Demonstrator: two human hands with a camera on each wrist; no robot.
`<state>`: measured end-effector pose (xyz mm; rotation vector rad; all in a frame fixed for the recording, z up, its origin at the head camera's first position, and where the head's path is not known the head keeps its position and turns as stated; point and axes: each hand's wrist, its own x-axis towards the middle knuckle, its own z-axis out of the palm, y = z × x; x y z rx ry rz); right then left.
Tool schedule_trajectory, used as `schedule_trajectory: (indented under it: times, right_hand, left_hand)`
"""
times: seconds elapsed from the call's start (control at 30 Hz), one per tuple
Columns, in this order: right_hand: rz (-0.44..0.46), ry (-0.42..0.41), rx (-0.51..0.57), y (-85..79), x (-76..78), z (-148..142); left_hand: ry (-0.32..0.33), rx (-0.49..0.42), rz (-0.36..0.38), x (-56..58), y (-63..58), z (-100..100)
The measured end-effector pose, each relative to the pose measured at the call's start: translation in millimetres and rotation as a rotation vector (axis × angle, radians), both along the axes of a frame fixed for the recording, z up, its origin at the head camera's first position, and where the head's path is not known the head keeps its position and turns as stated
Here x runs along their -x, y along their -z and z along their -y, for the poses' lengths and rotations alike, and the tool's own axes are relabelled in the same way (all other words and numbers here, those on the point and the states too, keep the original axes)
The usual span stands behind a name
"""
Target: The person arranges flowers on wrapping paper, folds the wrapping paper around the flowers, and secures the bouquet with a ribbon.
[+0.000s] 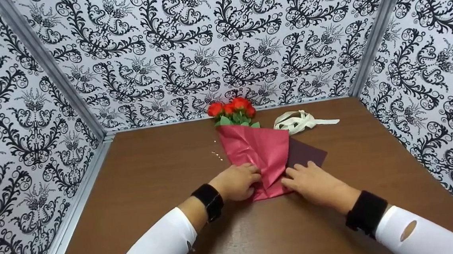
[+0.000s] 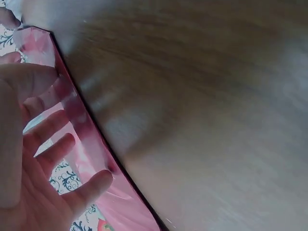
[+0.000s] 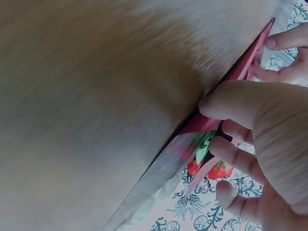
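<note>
A bunch of red artificial-looking roses point(image 1: 233, 107) with green leaves lies on the table, its lower part covered by folded red wrapping paper point(image 1: 266, 150). My left hand point(image 1: 238, 181) rests on the paper's lower left part, fingers spread over it in the left wrist view. On the lower right edge lies my right hand point(image 1: 310, 181), its fingertips on the red fold and on the paper's dark maroon side point(image 1: 306, 155). In the right wrist view the right thumb point(image 3: 226, 101) touches the near edge, apart from the other fingers. The stems are hidden under the paper.
A loose coil of cream ribbon point(image 1: 296, 122) lies right of the roses, one end stretched out. Small white bits point(image 1: 217, 156) are scattered left of the paper. Patterned walls point(image 1: 212, 44) enclose the brown table point(image 1: 153, 160) at the back and sides.
</note>
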<state>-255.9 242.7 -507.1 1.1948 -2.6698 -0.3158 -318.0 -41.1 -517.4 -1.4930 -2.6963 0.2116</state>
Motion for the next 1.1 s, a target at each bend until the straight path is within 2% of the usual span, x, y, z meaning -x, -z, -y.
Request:
schedule_trajectory:
  times: [0.33,0.57,0.77,0.87,1.1]
  right_hand:
    - [-0.027,-0.020,-0.109,-1.6,5.7,-0.9]
    - [-0.033,0.012,-0.177,-0.6,7.5,0.9]
    - [-0.139,0.016,-0.185,1.1,10.4,0.6]
    - [-0.228,-0.014,-0.128,1.3,11.7,-0.8]
    - [-0.446,-0.105,0.133,-1.0,5.1,-3.2]
  left_hand:
    - [0.015,0.046,-0.012,-4.4,0.0,-1.9]
    - [0.018,0.020,0.006,-5.3,1.0,-1.4]
    - [0.008,0.016,0.017,-4.4,2.0,-0.8]
    - [0.004,0.009,0.011,-5.2,2.5,-0.6]
    - [-0.004,0.021,-0.072,-14.3,1.0,-3.7]
